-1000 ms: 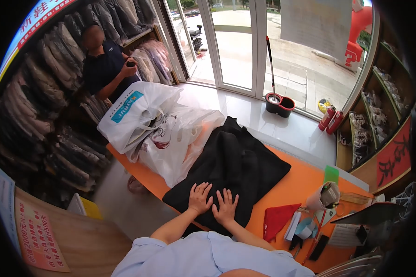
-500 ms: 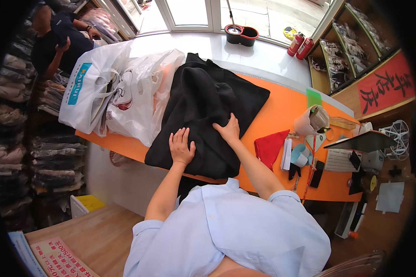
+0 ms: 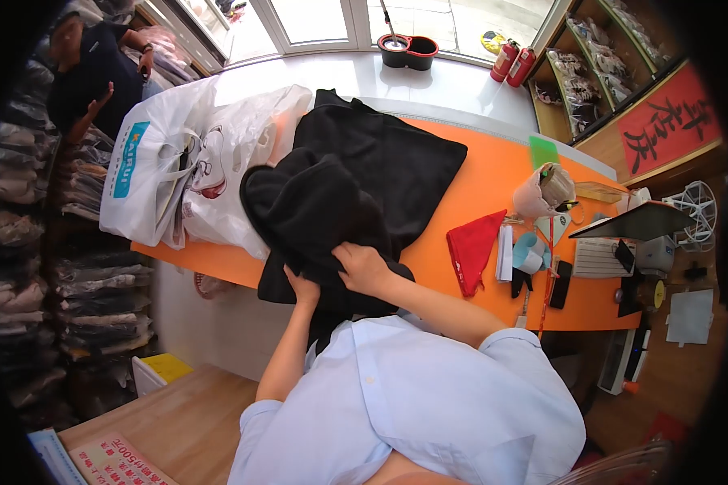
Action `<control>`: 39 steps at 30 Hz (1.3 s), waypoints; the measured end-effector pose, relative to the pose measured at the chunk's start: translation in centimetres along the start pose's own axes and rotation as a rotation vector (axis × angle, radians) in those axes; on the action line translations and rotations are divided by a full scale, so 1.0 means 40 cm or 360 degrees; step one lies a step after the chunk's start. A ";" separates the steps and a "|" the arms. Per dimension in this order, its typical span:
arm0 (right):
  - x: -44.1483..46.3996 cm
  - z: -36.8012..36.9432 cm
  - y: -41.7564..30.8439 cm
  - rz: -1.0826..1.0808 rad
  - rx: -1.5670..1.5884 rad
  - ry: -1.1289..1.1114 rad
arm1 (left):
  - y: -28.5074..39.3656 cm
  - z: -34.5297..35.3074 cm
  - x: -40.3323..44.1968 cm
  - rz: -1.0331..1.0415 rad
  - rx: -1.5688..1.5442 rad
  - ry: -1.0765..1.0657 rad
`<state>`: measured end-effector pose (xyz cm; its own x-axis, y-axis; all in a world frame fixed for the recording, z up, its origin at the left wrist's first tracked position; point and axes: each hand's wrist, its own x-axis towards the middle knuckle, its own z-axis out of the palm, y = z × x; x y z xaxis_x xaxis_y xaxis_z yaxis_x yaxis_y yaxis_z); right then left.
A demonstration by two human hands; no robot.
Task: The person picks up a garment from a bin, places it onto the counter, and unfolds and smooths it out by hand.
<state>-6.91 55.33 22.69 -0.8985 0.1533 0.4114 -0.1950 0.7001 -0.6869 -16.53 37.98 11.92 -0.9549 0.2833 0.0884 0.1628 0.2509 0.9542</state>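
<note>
A black garment of soft, thick cloth lies on the orange-topped table. Its near part is bunched up and lifted in front of my body. My right hand pinches the cloth near the garment's lower middle. To its left, my left hand grips the near edge, with its fingertips partly hidden under the folds. The raised bunch leans against a white plastic bag on the left.
A second white bag stands further left, near a person in dark clothes. On the right lie a red cloth, a blue tape roll, a phone and a pen holder. Wrapped clothes fill the left shelves.
Both hands were spread flat on the garment. Now they have closed on the cloth nearer my body, and its near part is gathered up and shifted left. The other person's arms have moved.
</note>
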 end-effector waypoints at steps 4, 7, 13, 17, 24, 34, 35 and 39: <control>-0.013 0.066 -0.019 0.0046 -0.0008 -0.0052 | -0.024 -0.099 0.026 -0.0207 0.0318 -0.0426; -0.025 0.120 0.000 0.0120 -0.0159 -0.0018 | 0.217 -0.095 0.067 -0.0688 -0.0507 -0.0193; -0.008 0.086 0.100 0.0384 -0.0048 0.0295 | 0.203 -0.052 0.084 -0.0547 -0.0386 -0.0311; -0.013 0.083 0.154 0.0516 -0.0102 0.0394 | 0.152 0.022 0.060 0.0450 0.1147 -0.0386; -0.014 0.090 0.185 0.0667 -0.0150 0.0522 | 0.193 0.077 0.049 0.0720 0.1452 -0.0254; 0.020 0.074 0.263 0.1272 0.0004 0.0691 | 0.188 0.083 0.054 0.0694 0.1486 -0.0198; 0.021 0.066 0.277 0.1355 0.0041 0.0717 | 0.188 0.083 0.054 0.0697 0.1479 -0.0196; -0.012 0.056 0.344 0.1471 -0.0056 0.0723 | 0.187 0.085 0.056 0.0696 0.1480 -0.0197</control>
<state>-10.05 63.31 11.71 -0.4567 0.8864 -0.0759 0.5148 0.1937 -0.8351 -16.60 43.62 18.29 -0.7427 0.6015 0.2943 0.6668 0.7043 0.2436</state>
